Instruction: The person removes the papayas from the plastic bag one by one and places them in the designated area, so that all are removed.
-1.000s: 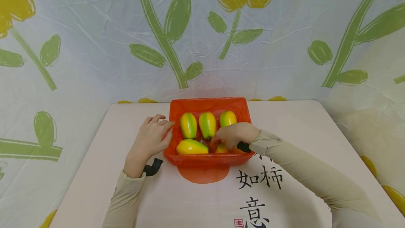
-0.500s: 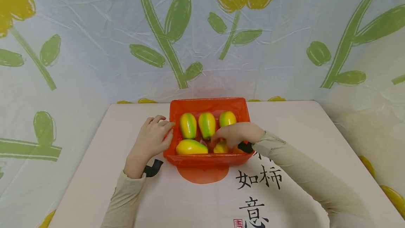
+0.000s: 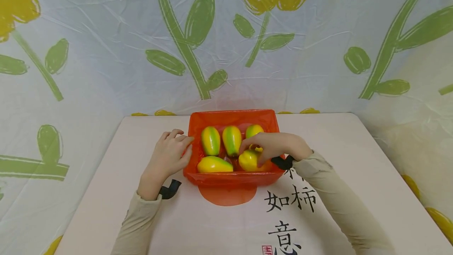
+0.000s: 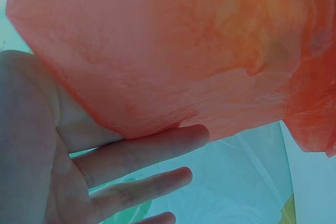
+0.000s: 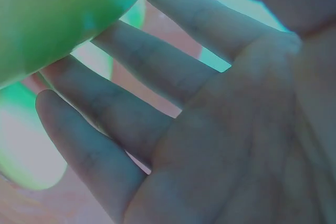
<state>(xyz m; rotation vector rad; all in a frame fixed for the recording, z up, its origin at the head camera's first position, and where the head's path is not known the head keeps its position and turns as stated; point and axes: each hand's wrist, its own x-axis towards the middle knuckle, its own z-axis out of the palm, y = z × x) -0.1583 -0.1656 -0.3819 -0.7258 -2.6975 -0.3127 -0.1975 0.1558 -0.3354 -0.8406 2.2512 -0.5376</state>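
A red translucent plastic basket holds several yellow-green mangoes. In the head view, my right hand reaches over the basket's right side with its fingers and thumb around the front-right mango. The right wrist view shows these fingertips running behind a mango. My left hand stays at the left side, its fingertips against the basket's rim. In the left wrist view its fingers lie fairly straight along the red wall, one partly hidden behind it.
Two whole mangoes, the left one and the middle one, stand in the back row; a third is partly covered by my hand. Another mango lies front left. The pale tablecloth carries black characters; a flowered curtain rises behind.
My right hand has shifted up and to the right, and more of the front-right mango shows beneath it, slightly higher. The left hand and basket have barely moved.
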